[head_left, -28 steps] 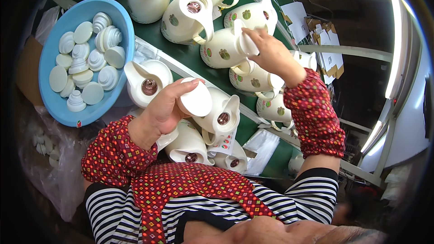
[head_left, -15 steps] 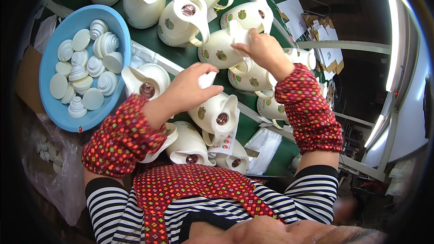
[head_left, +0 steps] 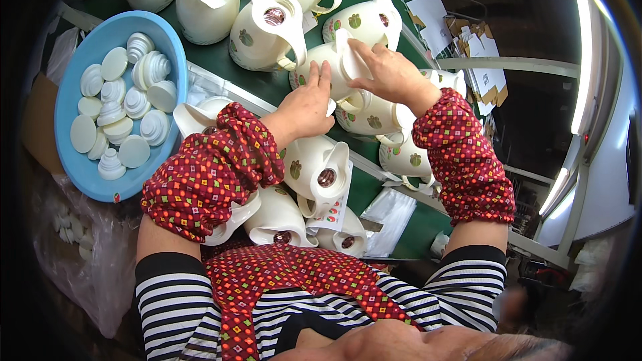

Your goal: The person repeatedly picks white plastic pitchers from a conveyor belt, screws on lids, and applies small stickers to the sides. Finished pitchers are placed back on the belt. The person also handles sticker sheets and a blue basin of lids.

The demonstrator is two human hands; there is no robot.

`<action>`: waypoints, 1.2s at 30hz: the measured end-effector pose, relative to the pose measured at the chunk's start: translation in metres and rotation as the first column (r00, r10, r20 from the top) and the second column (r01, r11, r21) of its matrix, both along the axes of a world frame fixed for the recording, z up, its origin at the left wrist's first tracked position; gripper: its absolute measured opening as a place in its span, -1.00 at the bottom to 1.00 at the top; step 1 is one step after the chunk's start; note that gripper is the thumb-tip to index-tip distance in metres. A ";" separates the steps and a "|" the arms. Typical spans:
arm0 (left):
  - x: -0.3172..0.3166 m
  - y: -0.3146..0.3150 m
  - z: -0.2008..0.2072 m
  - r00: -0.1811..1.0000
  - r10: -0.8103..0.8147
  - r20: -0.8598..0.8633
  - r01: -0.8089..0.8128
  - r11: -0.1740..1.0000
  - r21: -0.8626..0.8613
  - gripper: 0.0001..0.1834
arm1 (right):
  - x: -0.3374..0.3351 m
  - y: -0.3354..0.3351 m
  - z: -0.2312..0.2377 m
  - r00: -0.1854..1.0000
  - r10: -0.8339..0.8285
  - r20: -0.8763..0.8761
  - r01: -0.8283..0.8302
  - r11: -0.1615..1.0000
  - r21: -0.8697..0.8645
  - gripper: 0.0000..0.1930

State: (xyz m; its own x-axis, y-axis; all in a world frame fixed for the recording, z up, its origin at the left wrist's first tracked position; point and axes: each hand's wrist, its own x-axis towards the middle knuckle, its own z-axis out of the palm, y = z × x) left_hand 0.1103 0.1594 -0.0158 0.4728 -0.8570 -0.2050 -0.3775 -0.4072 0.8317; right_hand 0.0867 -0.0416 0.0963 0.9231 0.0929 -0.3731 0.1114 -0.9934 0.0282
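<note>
Steadying cream jug (head_left: 334, 70) on green surface (head_left: 221, 60) among other jugs, left hand (head_left: 309, 103) pressing flat and unclenched against its body, right hand (head_left: 384, 73) pinching its spout lid. Judging it light, rigid and slick (glossy shell), so bracing body and handle.

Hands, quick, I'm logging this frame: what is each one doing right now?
Left hand: open, fingers spread flat on the cream jug.
Right hand: closed on the same jug's white lid, fingers gripping its edge.
</note>
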 end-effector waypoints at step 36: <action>0.056 -0.100 0.038 0.803 0.152 -0.576 -0.480 0.737 -0.476 -0.31 | 0.012 -0.035 0.065 0.959 -0.277 0.065 0.206 0.835 0.511 -0.17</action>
State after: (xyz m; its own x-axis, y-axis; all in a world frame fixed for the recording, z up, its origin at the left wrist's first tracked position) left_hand 0.1663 0.0598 0.0224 0.7196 -0.6944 -0.0006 0.1849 0.1908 0.9641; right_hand 0.0982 -0.0762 0.1610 0.9771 -0.0001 -0.2126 -0.1036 -0.8734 -0.4759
